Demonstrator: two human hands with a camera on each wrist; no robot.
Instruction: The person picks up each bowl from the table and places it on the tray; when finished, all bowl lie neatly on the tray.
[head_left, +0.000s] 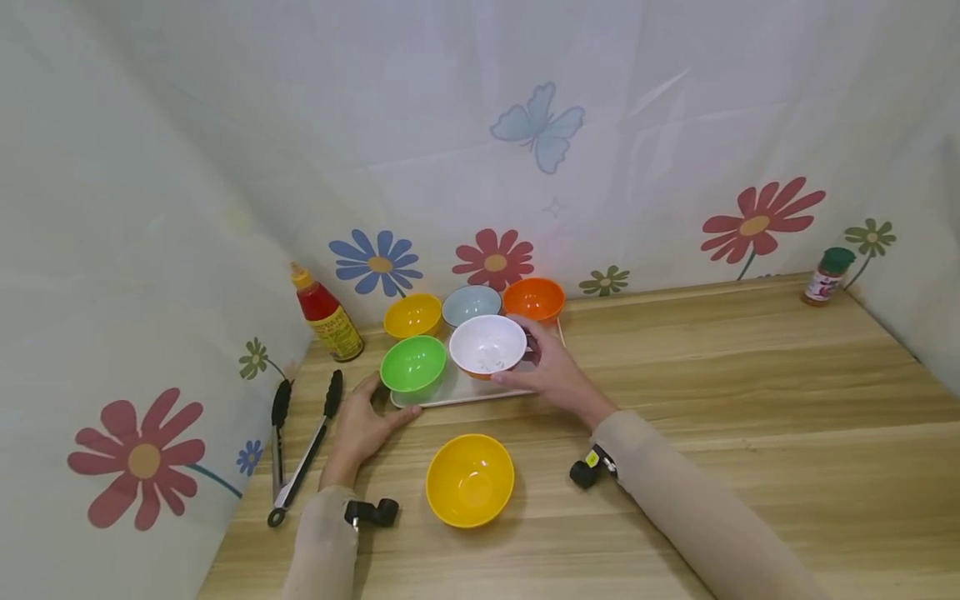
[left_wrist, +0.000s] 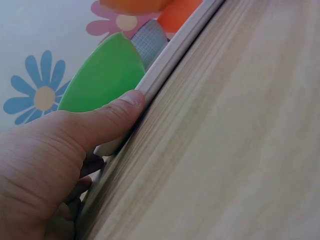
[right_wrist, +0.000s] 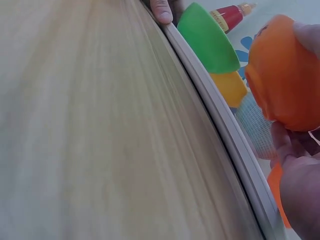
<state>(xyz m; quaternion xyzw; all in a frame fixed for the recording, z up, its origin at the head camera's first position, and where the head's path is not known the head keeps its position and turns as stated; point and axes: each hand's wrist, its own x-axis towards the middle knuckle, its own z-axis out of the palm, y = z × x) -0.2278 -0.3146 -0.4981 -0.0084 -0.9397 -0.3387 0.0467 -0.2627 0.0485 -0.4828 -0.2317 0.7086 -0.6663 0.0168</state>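
Observation:
My right hand [head_left: 558,375] grips a bowl [head_left: 488,343], white inside and orange outside, by its right side. In the right wrist view its orange outer wall [right_wrist: 287,75] is tipped above the white tray [right_wrist: 235,135], with thumb and fingers around it. My left hand [head_left: 367,425] holds the tray's front left corner; its thumb [left_wrist: 117,117] lies along the rim. Close by that hand, a green bowl [head_left: 413,365] stands on the tray. Behind are a yellow bowl [head_left: 413,317], a pale blue bowl [head_left: 471,306] and an orange bowl [head_left: 534,298].
A larger yellow bowl [head_left: 470,481] stands on the wooden table in front of the tray. Black-tipped tongs [head_left: 300,458] lie open at the left, near a red sauce bottle [head_left: 327,317]. A green-capped jar [head_left: 827,277] stands far right by the curtain.

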